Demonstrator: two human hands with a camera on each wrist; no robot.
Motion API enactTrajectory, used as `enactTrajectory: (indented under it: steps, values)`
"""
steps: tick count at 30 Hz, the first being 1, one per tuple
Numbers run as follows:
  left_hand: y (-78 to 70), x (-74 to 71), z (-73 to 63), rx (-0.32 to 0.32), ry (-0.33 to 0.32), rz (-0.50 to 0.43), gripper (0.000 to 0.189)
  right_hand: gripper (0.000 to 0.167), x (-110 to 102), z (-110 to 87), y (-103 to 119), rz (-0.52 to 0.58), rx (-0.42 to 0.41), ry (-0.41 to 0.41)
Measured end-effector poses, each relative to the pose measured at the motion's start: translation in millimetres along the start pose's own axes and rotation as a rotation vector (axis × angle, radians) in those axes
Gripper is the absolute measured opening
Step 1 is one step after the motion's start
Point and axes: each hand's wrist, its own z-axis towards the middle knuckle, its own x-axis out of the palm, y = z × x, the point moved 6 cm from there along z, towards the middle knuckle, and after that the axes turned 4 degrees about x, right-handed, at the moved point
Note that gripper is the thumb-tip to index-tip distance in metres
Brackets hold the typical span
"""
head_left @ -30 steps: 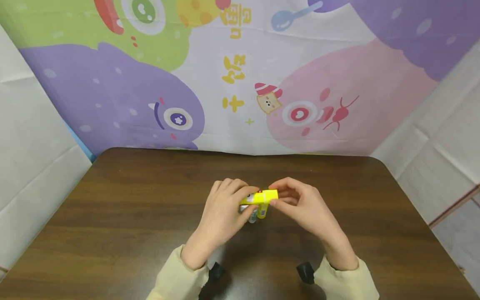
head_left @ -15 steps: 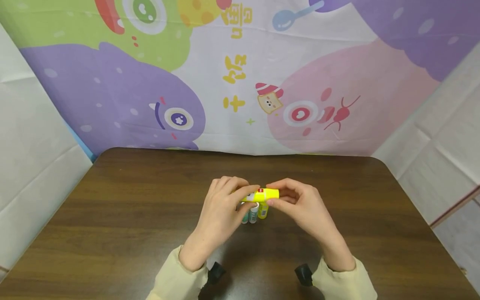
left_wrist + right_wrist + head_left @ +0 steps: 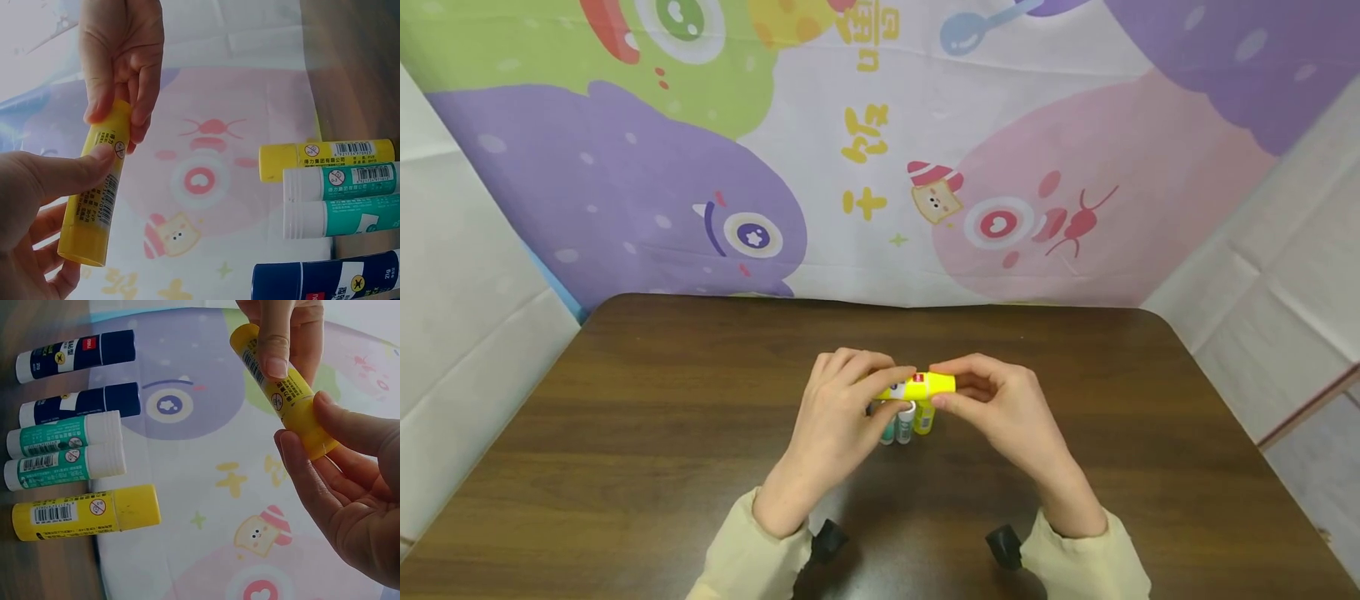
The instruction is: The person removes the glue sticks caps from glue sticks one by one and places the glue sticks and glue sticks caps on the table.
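A yellow glue stick lies sideways in the air between both hands, over the table. My left hand grips its body between thumb and fingers, label partly covered. At the cap end, my right hand pinches it with thumb and fingertips. The cap sits on the body in the right wrist view. Below and behind the hands stand more glue sticks: a second yellow one, two green ones with white caps and two dark blue ones. In the head view, the left hand hides the blue ones.
The brown wooden table spreads around the hands. A cartoon-printed cloth hangs behind its far edge, with white cloth at the sides. Black wrist mounts stick out by the sleeves.
The yellow glue stick has turned a little in the hands, so its red logo now shows. Both hands have shifted slightly up and left in the head view.
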Motion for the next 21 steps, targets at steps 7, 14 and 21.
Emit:
enactTrajectory:
  steps: [7,14,21]
  values:
    - [1.4,-2.0,0.5,-0.009,0.009,-0.004,0.035,0.031,0.4,0.1,1.4,0.012,-0.010,-0.006]
    - [1.6,-3.1,0.9,-0.008,0.003,0.001,0.034,0.031,0.6,0.6,1.2,0.022,-0.011,-0.007]
    - [-0.1,-3.7,0.9,0.002,-0.002,0.008,0.032,0.031,-0.4,-0.5,3.3,0.047,-0.029,-0.019]
